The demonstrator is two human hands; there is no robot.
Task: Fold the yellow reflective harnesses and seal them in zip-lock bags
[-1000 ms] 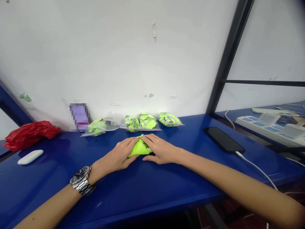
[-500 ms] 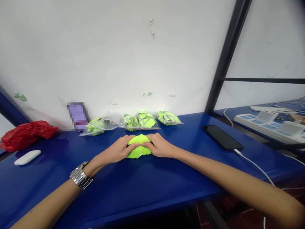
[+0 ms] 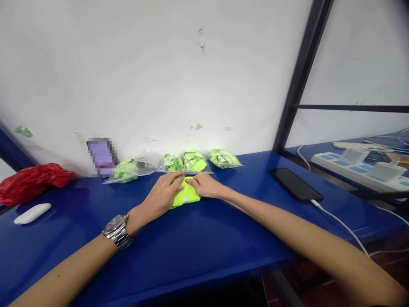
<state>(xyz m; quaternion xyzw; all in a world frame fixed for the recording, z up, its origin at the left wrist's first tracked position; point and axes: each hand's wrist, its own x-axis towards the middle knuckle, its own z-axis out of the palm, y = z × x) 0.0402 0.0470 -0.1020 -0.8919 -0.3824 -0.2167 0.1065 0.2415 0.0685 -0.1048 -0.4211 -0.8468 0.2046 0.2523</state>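
A neon-yellow reflective vest (image 3: 185, 197), folded into a small bundle, lies on the blue table between my hands. My left hand (image 3: 164, 190) grips its left side, fingers over the far edge and thumb on top. On the opposite side, my right hand (image 3: 204, 186) holds the far right part with curled fingers, the thumb pressing on the cloth. Both hands hide the bundle's far edge. Just behind stand clear zip bags with similar yellow cloth and grey strips: one bag (image 3: 127, 170) at left, two bags (image 3: 194, 162) in the middle, another bag (image 3: 224, 158) at right.
A red plastic bag (image 3: 35, 181) and a white oval case (image 3: 33, 213) lie at the left. A phone with a purple screen (image 3: 102, 157) leans on the wall. To the right are a black phone (image 3: 296, 183) on a white cable and a power strip (image 3: 358, 168).
The bundle has become flatter, showing a whitish patch on its front. My left hand has turned over it, its thumb shifting toward the far edge. The right hand has moved slightly away from me.
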